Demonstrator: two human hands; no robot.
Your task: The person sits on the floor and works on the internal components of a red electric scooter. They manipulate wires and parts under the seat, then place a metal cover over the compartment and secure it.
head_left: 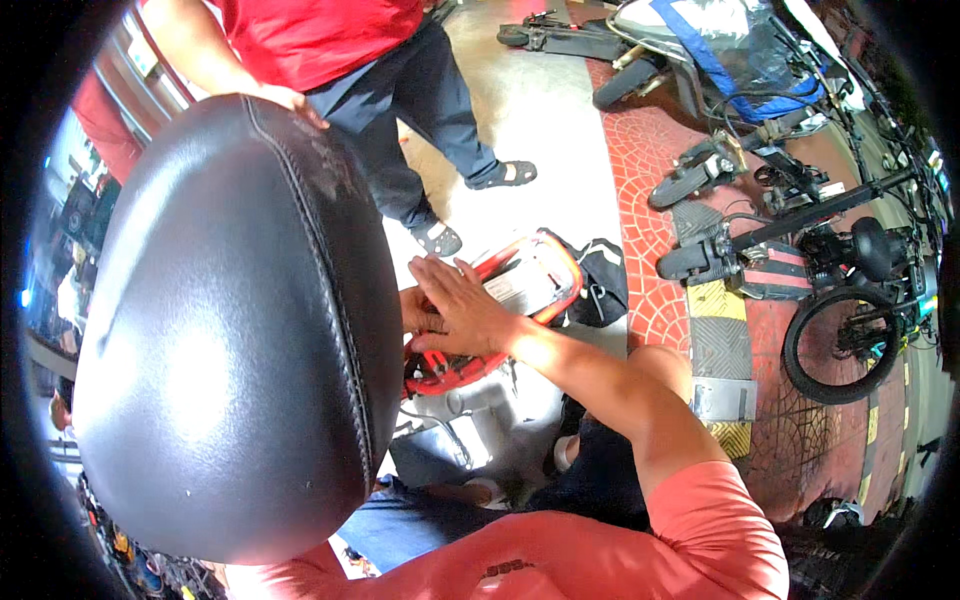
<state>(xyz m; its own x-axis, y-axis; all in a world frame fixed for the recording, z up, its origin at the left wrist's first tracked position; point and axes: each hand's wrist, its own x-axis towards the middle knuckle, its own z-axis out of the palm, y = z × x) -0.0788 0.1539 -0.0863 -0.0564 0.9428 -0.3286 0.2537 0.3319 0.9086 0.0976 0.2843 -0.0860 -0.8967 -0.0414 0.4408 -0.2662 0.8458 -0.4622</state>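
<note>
A large black padded scooter seat (pixel 220 330) with a stitched seam fills the left side, close up. My right hand (pixel 462 308) is beside its right edge, fingers stretched out and somewhat spread, gripping nothing visible. Under it shows a small part of my left hand (pixel 416 312); the rest, and the left forearm, are hidden behind the seat. What the left fingers do cannot be made out. Below both hands is a red scooter frame (pixel 455 375) with an open, light-coloured compartment (pixel 525 283). Another person's hand (pixel 295 105) lies at the seat's far end.
A person in a red shirt (pixel 320 30) and dark trousers stands beyond the seat. A black bag (pixel 600 285) lies beside the frame. Kick scooters (pixel 700 258) and a wheel (pixel 840 345) line the right, on red paving (pixel 645 205) with a yellow-black ramp (pixel 718 335).
</note>
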